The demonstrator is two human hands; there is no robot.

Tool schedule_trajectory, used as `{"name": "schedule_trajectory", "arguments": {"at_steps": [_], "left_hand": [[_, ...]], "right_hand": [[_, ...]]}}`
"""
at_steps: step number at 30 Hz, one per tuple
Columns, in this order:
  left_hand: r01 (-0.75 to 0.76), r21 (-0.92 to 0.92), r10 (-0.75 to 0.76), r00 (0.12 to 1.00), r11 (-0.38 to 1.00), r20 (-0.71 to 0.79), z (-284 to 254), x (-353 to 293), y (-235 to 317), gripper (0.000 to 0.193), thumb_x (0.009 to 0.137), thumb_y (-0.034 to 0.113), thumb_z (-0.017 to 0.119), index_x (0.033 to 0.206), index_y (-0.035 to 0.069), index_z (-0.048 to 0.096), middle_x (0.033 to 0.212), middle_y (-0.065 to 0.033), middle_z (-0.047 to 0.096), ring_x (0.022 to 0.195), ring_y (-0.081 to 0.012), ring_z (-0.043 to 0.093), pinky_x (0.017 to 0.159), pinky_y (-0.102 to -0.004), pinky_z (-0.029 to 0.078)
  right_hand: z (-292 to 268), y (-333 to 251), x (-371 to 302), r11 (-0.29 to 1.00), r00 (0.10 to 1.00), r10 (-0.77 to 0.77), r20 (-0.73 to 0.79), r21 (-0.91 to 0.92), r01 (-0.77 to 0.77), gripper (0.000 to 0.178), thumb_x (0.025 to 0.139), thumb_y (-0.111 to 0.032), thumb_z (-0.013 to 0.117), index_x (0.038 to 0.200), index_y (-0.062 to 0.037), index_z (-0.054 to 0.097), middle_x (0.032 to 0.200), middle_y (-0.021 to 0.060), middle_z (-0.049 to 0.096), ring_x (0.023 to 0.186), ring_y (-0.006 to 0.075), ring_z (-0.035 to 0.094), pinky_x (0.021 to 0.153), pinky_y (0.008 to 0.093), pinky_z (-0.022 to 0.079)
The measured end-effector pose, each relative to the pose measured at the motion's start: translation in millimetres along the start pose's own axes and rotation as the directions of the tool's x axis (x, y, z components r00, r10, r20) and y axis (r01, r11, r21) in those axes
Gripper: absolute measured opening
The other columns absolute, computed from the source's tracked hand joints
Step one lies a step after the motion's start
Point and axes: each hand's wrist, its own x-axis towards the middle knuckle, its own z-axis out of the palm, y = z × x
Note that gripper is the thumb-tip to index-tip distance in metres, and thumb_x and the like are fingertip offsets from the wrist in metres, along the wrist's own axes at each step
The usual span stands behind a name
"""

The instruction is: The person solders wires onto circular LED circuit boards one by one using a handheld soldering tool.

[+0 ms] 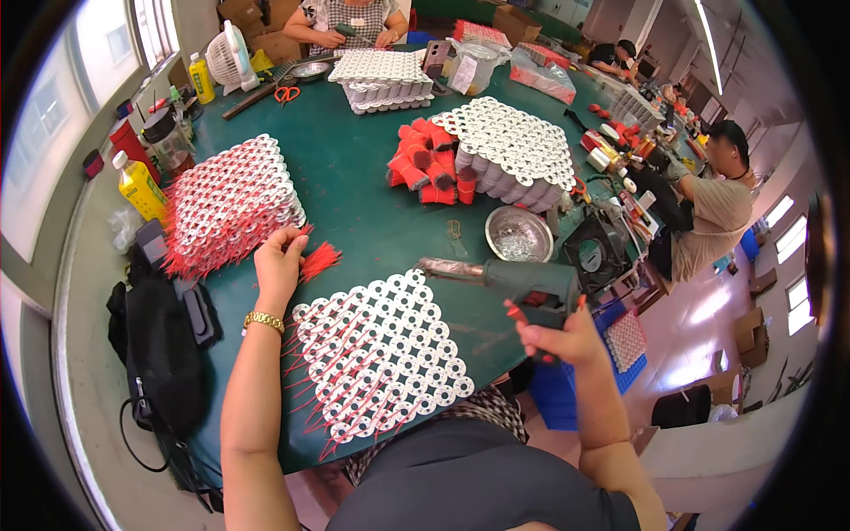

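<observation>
My right hand (pixel 567 338) grips a heat gun (pixel 531 281) by its handle. Its metal nozzle points left, above the far right corner of a flat panel of white perforated discs (pixel 385 350). Thin red wires lie slantwise over the panel's left part and stick out past its left edge. My left hand (pixel 280 257) is closed in a pinch beside a loose bundle of red wires (pixel 320 261). What is between its fingertips is too small to make out. Just beyond it stands a stack of disc panels bristling with red wires (pixel 235 199).
Farther right are red bundles with dark ends (pixel 425 164), a tall stack of white disc panels (pixel 513 142) and a metal bowl (pixel 519 234) of small pieces. A black bag (pixel 164 354) lies left. Opposite sits a person (pixel 350 22); another works at the right (pixel 717 203).
</observation>
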Motion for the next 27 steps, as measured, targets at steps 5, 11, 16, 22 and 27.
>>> {"name": "schedule_trajectory", "arguments": {"at_steps": [5, 11, 16, 22, 27], "left_hand": [[0.01, -0.015, -0.011, 0.999, 1.0, -0.032, -2.9, -1.7, -4.3, 0.01, 0.09, 0.009, 0.066, 0.094, 0.0, 0.067, 0.07, 0.0004, 0.059, 0.056, -0.0054, 0.052, 0.052, -0.0228, 0.044], [-0.052, 0.139, 0.06, 0.997, 0.989, -0.055, -11.1, 3.0, 34.7, 0.008, 0.093, 0.008, 0.06, 0.089, 0.001, 0.063, 0.07, -0.0019, 0.057, 0.057, -0.0086, 0.052, 0.054, -0.0245, 0.044], [-0.08, 0.283, 0.061, 0.995, 0.956, 0.075, -6.3, -20.3, 91.9, 0.01, 0.093, 0.005, 0.057, 0.084, 0.0, 0.058, 0.069, -0.0074, 0.056, 0.061, -0.0154, 0.055, 0.059, -0.0296, 0.045], [0.058, 0.27, -0.119, 0.969, 0.961, 0.218, 28.1, -82.4, 88.8, 0.003, 0.089, 0.001, 0.062, 0.089, -0.002, 0.061, 0.073, -0.0001, 0.055, 0.064, -0.0059, 0.049, 0.058, -0.0226, 0.041], [0.102, 0.344, -0.194, 0.95, 0.933, 0.245, 39.6, -90.0, 86.1, 0.006, 0.086, 0.005, 0.065, 0.086, -0.001, 0.062, 0.075, -0.0098, 0.06, 0.063, -0.0176, 0.056, 0.058, -0.0301, 0.044]], "right_hand": [[37.4, 48.8, 17.9, 0.958, 0.987, -0.158, 0.025, 0.245, 0.147, 0.035, 0.083, -0.008, 0.068, 0.116, 0.0034, 0.06, 0.077, 0.0039, 0.062, 0.061, 0.0101, 0.06, 0.052, 0.023, 0.045], [53.7, 90.1, 35.4, 0.849, 0.987, -0.143, -0.071, 0.504, 0.159, 0.039, 0.085, -0.011, 0.065, 0.119, 0.0027, 0.054, 0.079, 0.0096, 0.06, 0.06, 0.016, 0.059, 0.056, 0.0282, 0.048], [47.6, 81.7, 48.1, 0.678, 0.994, -0.105, -0.039, 0.729, 0.1, 0.043, 0.087, -0.02, 0.065, 0.122, 0.0011, 0.049, 0.076, 0.0114, 0.056, 0.06, 0.0193, 0.059, 0.057, 0.0301, 0.049], [42.7, 90.5, 41.4, 0.865, 0.996, -0.039, 0.086, 0.502, -0.009, 0.051, 0.086, -0.019, 0.069, 0.129, -0.0017, 0.048, 0.081, 0.0087, 0.059, 0.071, 0.0158, 0.058, 0.063, 0.0297, 0.049], [42.4, 99.9, 34.5, 0.98, 0.996, -0.018, 0.083, 0.201, 0.001, 0.045, 0.088, -0.017, 0.064, 0.127, -0.0011, 0.049, 0.082, 0.0067, 0.059, 0.07, 0.0154, 0.058, 0.063, 0.0299, 0.049]]}}
